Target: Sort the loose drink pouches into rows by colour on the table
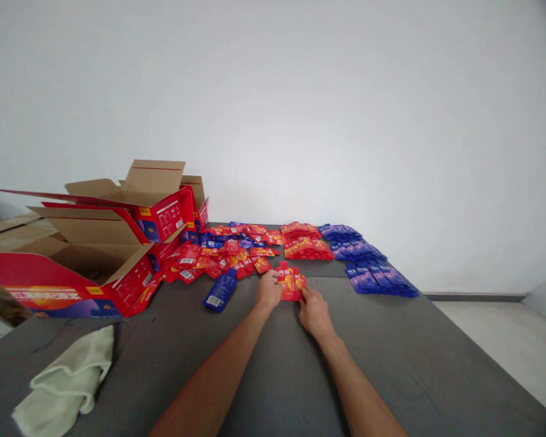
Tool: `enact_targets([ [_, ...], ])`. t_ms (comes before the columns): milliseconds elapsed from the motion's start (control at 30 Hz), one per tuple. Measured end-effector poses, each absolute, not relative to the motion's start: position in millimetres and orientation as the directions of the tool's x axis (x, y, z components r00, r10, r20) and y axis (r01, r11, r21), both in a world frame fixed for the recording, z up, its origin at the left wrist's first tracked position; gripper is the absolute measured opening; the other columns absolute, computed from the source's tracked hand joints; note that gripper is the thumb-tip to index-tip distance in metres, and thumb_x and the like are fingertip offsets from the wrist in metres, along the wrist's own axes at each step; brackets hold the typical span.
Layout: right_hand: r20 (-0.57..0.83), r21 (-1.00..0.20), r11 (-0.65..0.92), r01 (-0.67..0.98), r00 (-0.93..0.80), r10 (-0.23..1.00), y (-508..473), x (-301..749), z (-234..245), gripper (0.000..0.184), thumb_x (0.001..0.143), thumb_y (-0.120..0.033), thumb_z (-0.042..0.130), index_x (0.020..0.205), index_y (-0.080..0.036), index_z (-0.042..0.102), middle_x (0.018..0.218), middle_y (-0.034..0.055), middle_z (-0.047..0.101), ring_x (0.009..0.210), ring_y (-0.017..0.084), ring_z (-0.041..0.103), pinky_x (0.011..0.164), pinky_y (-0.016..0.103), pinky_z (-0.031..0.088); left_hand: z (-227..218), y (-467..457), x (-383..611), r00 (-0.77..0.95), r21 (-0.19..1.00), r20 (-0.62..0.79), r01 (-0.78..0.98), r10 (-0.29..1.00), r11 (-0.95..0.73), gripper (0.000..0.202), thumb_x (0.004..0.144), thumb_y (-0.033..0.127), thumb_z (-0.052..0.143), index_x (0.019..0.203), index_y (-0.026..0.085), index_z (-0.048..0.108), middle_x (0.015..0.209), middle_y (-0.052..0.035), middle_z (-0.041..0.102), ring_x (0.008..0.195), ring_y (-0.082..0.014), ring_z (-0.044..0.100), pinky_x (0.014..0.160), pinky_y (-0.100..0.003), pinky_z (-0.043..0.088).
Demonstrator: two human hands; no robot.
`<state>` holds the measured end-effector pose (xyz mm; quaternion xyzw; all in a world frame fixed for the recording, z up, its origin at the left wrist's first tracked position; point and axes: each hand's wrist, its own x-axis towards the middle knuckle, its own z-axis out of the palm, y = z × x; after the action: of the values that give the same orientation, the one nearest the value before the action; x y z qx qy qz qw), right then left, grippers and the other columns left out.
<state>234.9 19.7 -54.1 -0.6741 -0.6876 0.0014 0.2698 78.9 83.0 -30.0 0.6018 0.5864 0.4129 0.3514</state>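
Two overlapping red pouches (287,284) with orange print and short spouts lie face up in front of me. My left hand (269,291) grips their left edge, fingers closed. On the right side, the fingers and thumb of my right hand (316,311) close on the edge of the pouches. Just beyond my left fingertips lies another red pouch (262,265), at the edge of a loose heap. A single dark blue pouch (221,291) rests label side up to the left of my left hand.
A mixed heap of red and blue pouches (231,247) spreads behind. Neat red rows (308,247) and blue rows (380,279) lie at the back right. Open red cartons (79,297) stand left, near a pale green cloth (70,379). The dark table (282,376) meets a white wall.
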Motion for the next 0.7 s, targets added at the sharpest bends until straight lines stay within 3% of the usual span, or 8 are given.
enact_targets([
  [167,0.306,-0.351,0.04,0.935,0.074,0.949,18,234,-50,0.039,0.083,-0.012,0.053,0.12,-0.014,0.064,0.13,0.014,0.061,0.121,0.026,0.055,0.103,0.033,0.041,-30,79,94,0.049,0.851,0.136,0.506,0.99,-0.142,0.014,0.078,0.008,0.058,0.08,0.016,0.07,0.088,-0.009,0.071,0.089,-0.0189,0.065,0.086,-0.028,0.045],
  [267,0.317,-0.376,0.052,0.925,0.076,0.945,13,231,-42,0.046,0.081,-0.015,0.056,0.126,-0.014,0.061,0.134,0.0151,0.058,0.124,0.028,0.051,0.104,0.036,0.04,-26,68,93,0.128,0.754,0.211,0.609,0.969,-0.245,0.021,0.084,0.012,0.052,0.073,0.016,0.07,0.091,-0.0124,0.071,0.095,-0.022,0.063,0.094,-0.033,0.041],
  [367,0.323,-0.398,0.098,0.912,0.04,0.945,8,224,-35,0.058,0.079,-0.017,0.059,0.137,-0.017,0.053,0.145,0.0139,0.049,0.135,0.029,0.04,0.108,0.042,0.034,-24,58,91,0.237,0.614,0.277,0.702,0.931,-0.361,0.028,0.087,0.013,0.045,0.078,0.017,0.072,0.096,-0.0129,0.071,0.099,-0.0228,0.061,0.101,-0.037,0.036],
  [433,0.295,-0.4,0.13,0.907,-0.007,0.955,6,220,-34,0.057,0.082,-0.018,0.057,0.139,-0.019,0.051,0.149,0.0125,0.044,0.139,0.028,0.035,0.11,0.044,0.03,-24,54,91,0.291,0.581,0.268,0.712,0.918,-0.395,0.029,0.087,0.012,0.044,0.085,0.018,0.072,0.1,-0.0116,0.071,0.102,-0.0222,0.06,0.101,-0.037,0.035],
  [567,0.222,-0.388,0.109,0.915,-0.022,0.975,9,222,-38,0.048,0.09,-0.016,0.046,0.138,-0.022,0.053,0.146,0.0114,0.048,0.139,0.025,0.037,0.108,0.045,0.03,-26,51,97,0.361,0.551,0.241,0.714,0.901,-0.433,0.033,0.087,0.01,0.041,0.098,0.018,0.071,0.109,-0.0116,0.069,0.106,-0.0209,0.059,0.099,-0.035,0.036],
  [700,0.204,-0.357,0.06,0.932,0.015,0.979,14,237,-40,0.05,0.089,-0.009,0.043,0.135,-0.022,0.055,0.145,0.0093,0.05,0.137,0.023,0.041,0.107,0.042,0.033,-28,51,110,0.394,0.543,0.24,0.703,0.887,-0.459,0.036,0.087,0.009,0.04,0.103,0.016,0.071,0.112,-0.0127,0.068,0.107,-0.0209,0.058,0.099,-0.034,0.037],
])
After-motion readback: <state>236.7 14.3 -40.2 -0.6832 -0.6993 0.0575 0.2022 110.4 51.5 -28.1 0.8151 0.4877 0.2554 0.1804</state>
